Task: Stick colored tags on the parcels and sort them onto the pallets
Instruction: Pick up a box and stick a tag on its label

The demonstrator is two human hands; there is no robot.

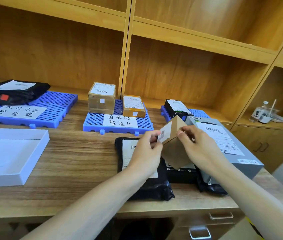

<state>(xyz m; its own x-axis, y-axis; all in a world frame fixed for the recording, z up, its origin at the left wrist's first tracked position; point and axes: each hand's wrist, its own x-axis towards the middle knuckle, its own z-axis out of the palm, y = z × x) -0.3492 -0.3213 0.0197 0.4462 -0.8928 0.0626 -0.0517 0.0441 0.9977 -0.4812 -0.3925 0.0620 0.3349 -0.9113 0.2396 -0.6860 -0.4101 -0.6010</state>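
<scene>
Both my hands hold a small brown cardboard box (pixel 175 149) tilted above the desk. My left hand (pixel 146 149) grips its left side by the white barcode label (pixel 163 134). My right hand (pixel 199 146) pinches its upper right edge. Under them lie a black mailer bag (pixel 147 186), a flat black box (pixel 182 174) and a large grey box (pixel 227 144). Three blue pallets line the back: the left pallet (pixel 50 108) bears black bags (pixel 14 92) with a red tag, the middle pallet (pixel 120 125) two taped brown boxes (pixel 101 98), the right pallet (pixel 198 112) a black box (pixel 176 108).
A white shallow tray (pixel 14 153) sits at the desk's left. Handwritten paper signs lie on the left and middle pallets. Wooden shelves rise behind. A small bottle (pixel 260 112) stands on the right shelf. Drawer handles show below the desk's front edge.
</scene>
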